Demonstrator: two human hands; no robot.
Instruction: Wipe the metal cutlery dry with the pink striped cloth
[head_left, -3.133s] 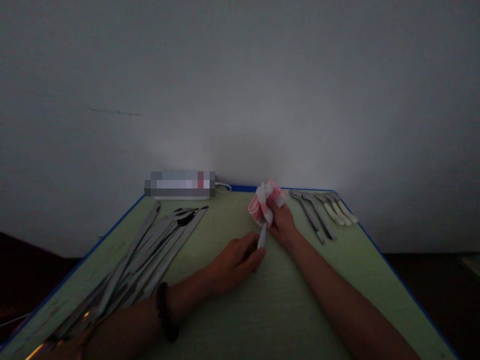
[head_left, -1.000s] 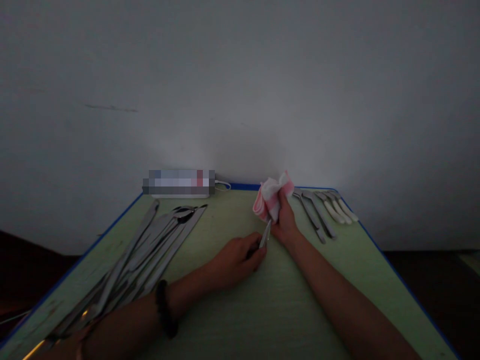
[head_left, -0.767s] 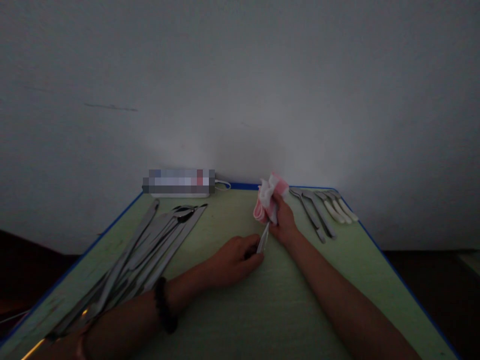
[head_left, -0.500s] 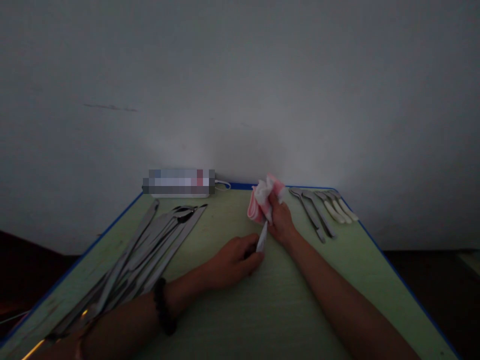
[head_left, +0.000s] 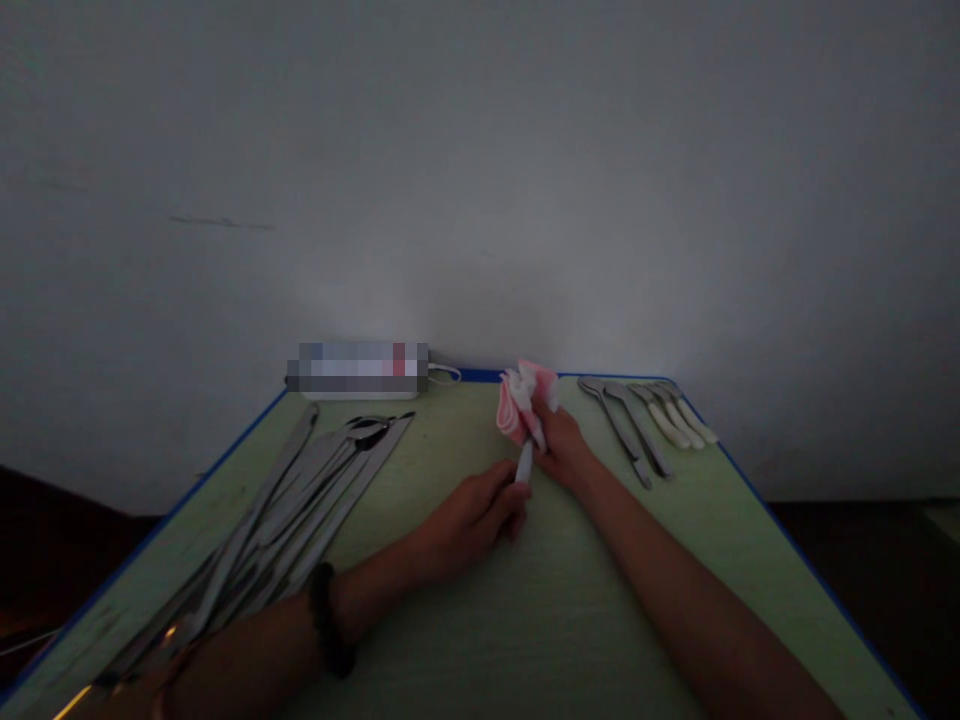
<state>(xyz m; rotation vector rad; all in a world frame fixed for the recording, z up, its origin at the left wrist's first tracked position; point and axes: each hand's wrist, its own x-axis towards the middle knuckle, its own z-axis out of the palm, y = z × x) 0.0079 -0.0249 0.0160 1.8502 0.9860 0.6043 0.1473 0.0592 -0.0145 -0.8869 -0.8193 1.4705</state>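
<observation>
My left hand, a dark beaded bracelet on its wrist, is closed around the pale handle of a piece of cutlery. The other end of that piece is hidden in a pink and white cloth, so its kind cannot be made out. My right hand grips the cloth around it, just above and to the right of my left hand. Both hands are over the middle of the table.
On the green table with blue edging, a pile of metal cutlery lies left. Metal utensils and several white-handled pieces lie in a row at right. A white box with a cable stands against the wall.
The fingers of my left hand have closed more around the handle. My right hand and the cloth have shifted slightly down and left along the piece, and the cloth's folds have changed.
</observation>
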